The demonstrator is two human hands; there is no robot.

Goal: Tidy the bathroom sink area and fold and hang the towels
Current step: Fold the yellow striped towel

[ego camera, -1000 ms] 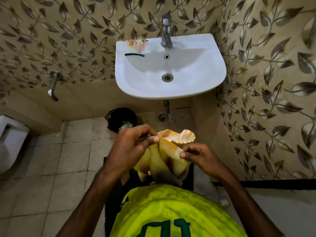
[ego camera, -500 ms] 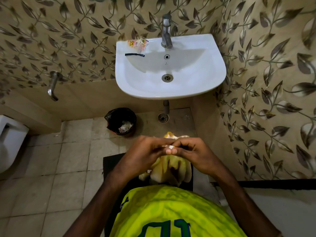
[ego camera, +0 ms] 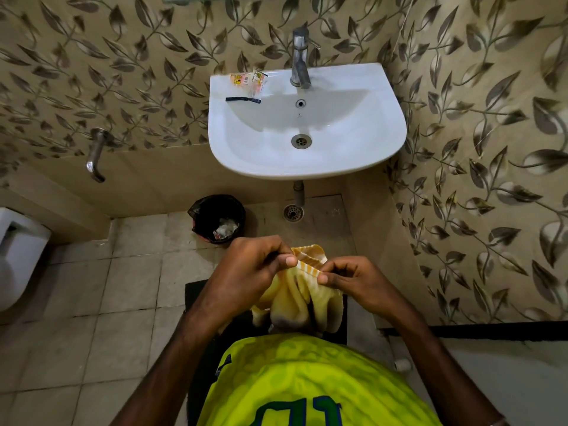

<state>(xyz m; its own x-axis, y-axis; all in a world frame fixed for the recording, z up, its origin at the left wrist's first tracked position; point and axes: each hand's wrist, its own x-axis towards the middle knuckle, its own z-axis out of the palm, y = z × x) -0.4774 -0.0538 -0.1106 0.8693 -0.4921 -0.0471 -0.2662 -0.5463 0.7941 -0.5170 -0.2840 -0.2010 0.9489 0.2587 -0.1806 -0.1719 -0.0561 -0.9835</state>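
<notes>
A yellow towel with white stripes [ego camera: 295, 298] hangs bunched in front of my waist. My left hand [ego camera: 252, 265] pinches its upper edge on the left, and my right hand [ego camera: 350, 279] pinches the same edge on the right, a short gap between them. The rest of the cloth droops below my hands. Ahead stands the white sink [ego camera: 378, 130] with a steel tap [ego camera: 299, 61]. On its back left ledge lie a crumpled orange and white wrapper [ego camera: 247, 79] and a thin black strip [ego camera: 242, 100].
A black-lined bin [ego camera: 216, 215] with paper scraps stands on the floor left of the sink pipe. A floor drain [ego camera: 293, 213] lies under the sink. A wall spout [ego camera: 95, 158] juts out at left, a white toilet [ego camera: 15, 259] at the far left. A dark mat [ego camera: 196, 290] is underfoot.
My hands came together over the towel's top, then drew slightly apart again, each still pinching its edge. The towel's striped rim shows between them now.
</notes>
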